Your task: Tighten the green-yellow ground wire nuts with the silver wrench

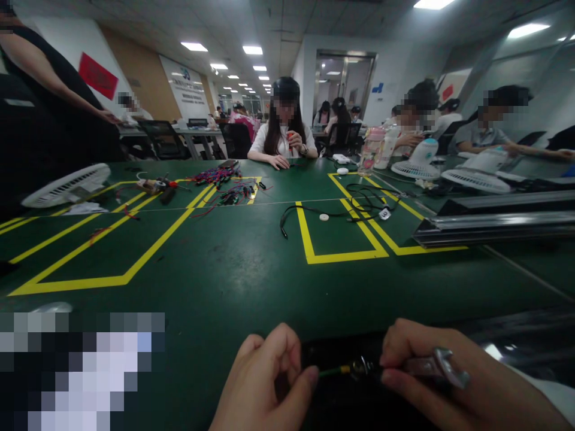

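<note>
At the bottom centre of the head view, my left hand (267, 380) is closed, thumb and fingers pinching a thin green wire (330, 373). The wire has a yellow band and leads right to a small metal ring-like fitting (358, 366), too dark to make out fully. Across from it, my right hand (438, 356) is closed around an open-end wrench (449, 368), whose silver jaw sticks out to the right. The right fingertips are pinched beside the fitting; whether they touch it I cannot tell. A black surface lies beneath both hands.
Yellow tape (345, 258) marks the green table (242, 287). Black cables (359, 203) lie ahead, bundled coloured wires (218, 173) farther left. Metal profiles (498, 221) jut in at right. White fans (72, 185) stand at both sides. A person (283, 134) sits opposite.
</note>
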`<state>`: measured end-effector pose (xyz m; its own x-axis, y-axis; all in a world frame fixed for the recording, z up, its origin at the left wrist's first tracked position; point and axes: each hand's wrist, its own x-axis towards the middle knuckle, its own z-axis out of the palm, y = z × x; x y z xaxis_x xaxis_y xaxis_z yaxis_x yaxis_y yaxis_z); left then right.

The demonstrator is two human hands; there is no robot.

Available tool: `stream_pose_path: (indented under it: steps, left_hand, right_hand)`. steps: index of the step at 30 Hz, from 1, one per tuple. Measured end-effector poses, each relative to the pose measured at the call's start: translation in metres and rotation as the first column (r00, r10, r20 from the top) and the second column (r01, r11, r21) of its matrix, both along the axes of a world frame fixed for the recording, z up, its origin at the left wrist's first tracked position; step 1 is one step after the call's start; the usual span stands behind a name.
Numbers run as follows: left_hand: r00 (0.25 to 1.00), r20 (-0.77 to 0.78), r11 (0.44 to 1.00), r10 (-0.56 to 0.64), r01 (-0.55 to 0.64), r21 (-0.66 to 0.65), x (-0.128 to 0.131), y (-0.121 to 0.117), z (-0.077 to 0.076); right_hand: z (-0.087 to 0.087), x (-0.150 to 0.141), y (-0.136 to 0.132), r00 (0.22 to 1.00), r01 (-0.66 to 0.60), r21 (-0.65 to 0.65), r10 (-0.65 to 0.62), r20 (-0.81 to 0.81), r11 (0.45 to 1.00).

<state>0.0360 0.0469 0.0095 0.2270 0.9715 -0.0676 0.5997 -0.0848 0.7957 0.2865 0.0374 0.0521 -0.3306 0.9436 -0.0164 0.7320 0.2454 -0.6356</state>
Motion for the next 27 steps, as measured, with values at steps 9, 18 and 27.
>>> stream_pose_path:
  steps: [9, 18, 27]
  left_hand:
    - [1.0, 0.001, 0.999, 0.027, -0.027, 0.016, 0.0, -0.001, -0.001]
    - [1.0, -0.012, 1.0, 0.022, -0.022, 0.014, 0.0, 0.0, 0.002]
    - [1.0, -0.015, 1.0, 0.012, -0.012, -0.003, 0.0, 0.0, 0.004]
  right_hand:
    - [-0.002, 0.005, -0.001, 0.989, -0.148, 0.169, 0.143, 0.043, 0.974]
    - [0.027, 0.007, 0.033, 0.861, -0.508, 0.057, 0.506, 0.046, 0.86]
    - [0.036, 0.005, 0.049, 0.756, -0.652, 0.017, 0.648, 0.086, 0.758]
